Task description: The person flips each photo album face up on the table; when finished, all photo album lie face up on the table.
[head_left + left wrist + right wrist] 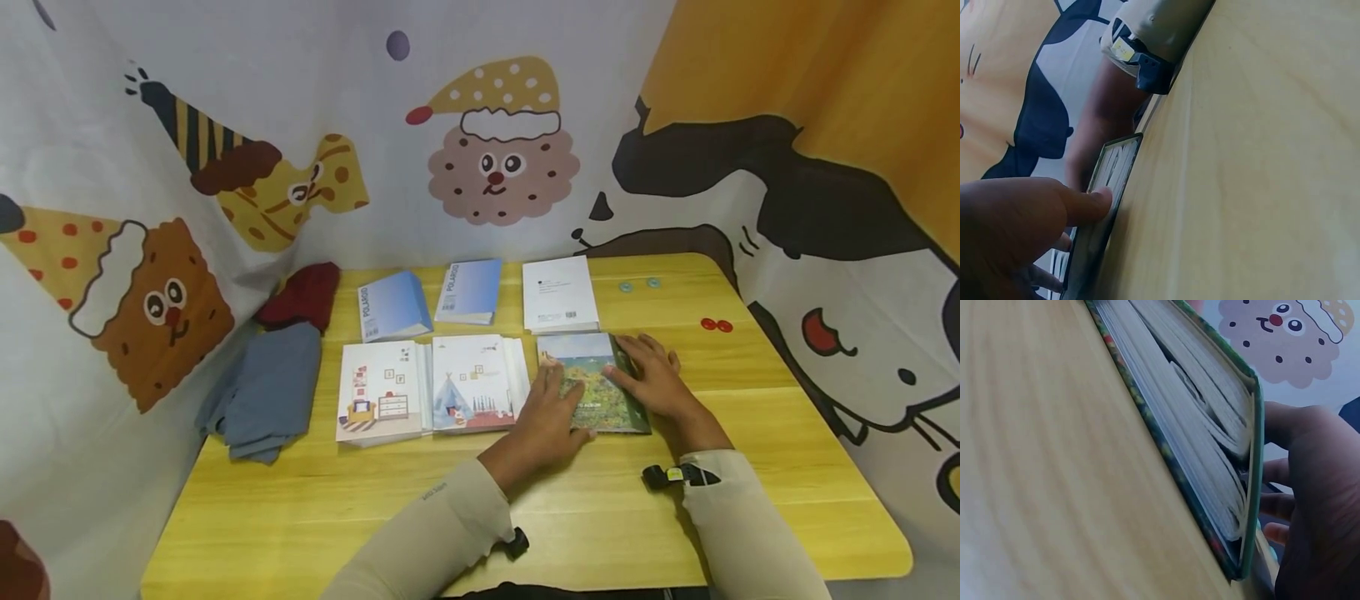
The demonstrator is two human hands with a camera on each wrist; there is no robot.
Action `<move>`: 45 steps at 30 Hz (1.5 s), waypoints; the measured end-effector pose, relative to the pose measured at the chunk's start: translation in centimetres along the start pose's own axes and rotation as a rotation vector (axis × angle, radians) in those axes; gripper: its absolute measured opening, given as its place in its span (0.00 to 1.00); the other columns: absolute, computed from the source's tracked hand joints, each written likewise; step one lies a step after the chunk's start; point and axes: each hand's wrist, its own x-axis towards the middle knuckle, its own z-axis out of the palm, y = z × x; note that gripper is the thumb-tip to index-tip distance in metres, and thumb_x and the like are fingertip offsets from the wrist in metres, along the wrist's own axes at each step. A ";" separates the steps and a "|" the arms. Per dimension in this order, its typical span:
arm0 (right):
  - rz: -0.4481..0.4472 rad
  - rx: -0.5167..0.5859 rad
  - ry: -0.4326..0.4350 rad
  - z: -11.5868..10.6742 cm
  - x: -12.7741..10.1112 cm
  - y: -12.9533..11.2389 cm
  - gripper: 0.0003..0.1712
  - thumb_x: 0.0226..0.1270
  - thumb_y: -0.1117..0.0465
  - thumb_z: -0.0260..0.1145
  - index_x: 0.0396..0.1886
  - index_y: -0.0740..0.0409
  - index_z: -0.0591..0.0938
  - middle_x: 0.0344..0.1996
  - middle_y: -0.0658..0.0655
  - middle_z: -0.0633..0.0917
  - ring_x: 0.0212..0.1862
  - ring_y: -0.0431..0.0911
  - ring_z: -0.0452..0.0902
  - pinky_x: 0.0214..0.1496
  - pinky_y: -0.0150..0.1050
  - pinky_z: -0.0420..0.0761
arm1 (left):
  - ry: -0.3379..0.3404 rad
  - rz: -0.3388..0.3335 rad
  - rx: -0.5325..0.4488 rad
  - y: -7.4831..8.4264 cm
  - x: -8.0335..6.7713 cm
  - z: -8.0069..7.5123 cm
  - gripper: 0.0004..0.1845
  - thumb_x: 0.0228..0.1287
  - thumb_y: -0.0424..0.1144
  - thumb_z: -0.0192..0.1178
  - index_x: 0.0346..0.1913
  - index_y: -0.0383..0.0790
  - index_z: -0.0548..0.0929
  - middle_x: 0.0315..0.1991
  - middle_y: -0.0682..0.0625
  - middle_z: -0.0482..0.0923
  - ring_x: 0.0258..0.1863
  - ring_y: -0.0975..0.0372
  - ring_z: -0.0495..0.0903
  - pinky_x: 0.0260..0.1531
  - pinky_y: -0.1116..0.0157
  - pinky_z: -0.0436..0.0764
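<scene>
A photo album point(596, 392) with a painted landscape cover lies flat on the yellow table, under both hands. My left hand point(546, 421) rests on its left part, fingers spread over the cover. In the left wrist view the thumb point(1094, 206) touches the album's near edge. My right hand point(658, 383) is at the album's right side, thumb on the cover. The right wrist view shows its fingers point(1277, 470) against the green spine point(1255, 487), with page edges point(1172, 406) visible between the covers. Left of it lie two white illustrated albums point(378, 390), point(472, 382).
Behind stand two blue albums point(393, 304), point(469, 290) and a white book point(560, 293). Blue discs point(626, 287) and red discs point(707, 324) lie at the right. Grey-blue cloth point(273, 383) and dark red cloth point(303, 298) lie at the left edge. Printed curtains point(337, 50) hang around the table.
</scene>
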 end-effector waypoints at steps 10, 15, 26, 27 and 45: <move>-0.028 0.091 0.045 -0.4 0.1 -0.7 0.41 0.84 0.44 0.65 0.86 0.57 0.65 0.84 0.74 0.62 0.84 0.77 0.46 0.77 0.84 0.43 | -0.017 -0.029 -0.081 0.0 0.1 -0.1 0.44 0.78 0.63 0.63 0.88 0.54 0.61 0.92 0.39 0.39 0.91 0.41 0.37 0.84 0.46 0.67; -0.111 0.172 0.161 -0.3 0.3 -0.9 0.37 0.82 0.55 0.68 0.83 0.63 0.68 0.80 0.75 0.65 0.75 0.74 0.64 0.70 0.77 0.67 | -0.023 -0.027 -0.119 -0.1 0.0 -0.1 0.44 0.79 0.60 0.63 0.89 0.54 0.58 0.92 0.40 0.38 0.91 0.43 0.39 0.82 0.47 0.69; -0.127 0.805 0.192 -0.7 -0.8 -1.5 0.35 0.84 0.69 0.62 0.85 0.60 0.66 0.66 0.45 0.79 0.43 0.32 0.89 0.32 0.32 0.90 | -0.020 0.018 -0.204 0.3 0.0 -0.3 0.51 0.79 0.51 0.65 0.90 0.70 0.41 0.92 0.41 0.38 0.87 0.42 0.59 0.75 0.46 0.79; -0.121 0.847 0.184 -0.8 -1.0 -1.6 0.36 0.84 0.69 0.62 0.86 0.59 0.65 0.64 0.43 0.81 0.42 0.33 0.90 0.32 0.34 0.90 | -0.010 0.044 -0.191 0.4 0.0 -0.4 0.51 0.80 0.50 0.65 0.90 0.70 0.40 0.92 0.43 0.38 0.87 0.42 0.59 0.76 0.45 0.78; -0.399 1.103 0.001 -1.1 -2.1 -1.8 0.38 0.93 0.64 0.43 0.93 0.53 0.43 0.77 0.40 0.77 0.62 0.34 0.85 0.51 0.29 0.90 | 0.201 0.198 -0.276 2.1 0.6 -1.6 0.54 0.74 0.68 0.64 0.91 0.62 0.45 0.90 0.40 0.49 0.87 0.44 0.59 0.79 0.46 0.74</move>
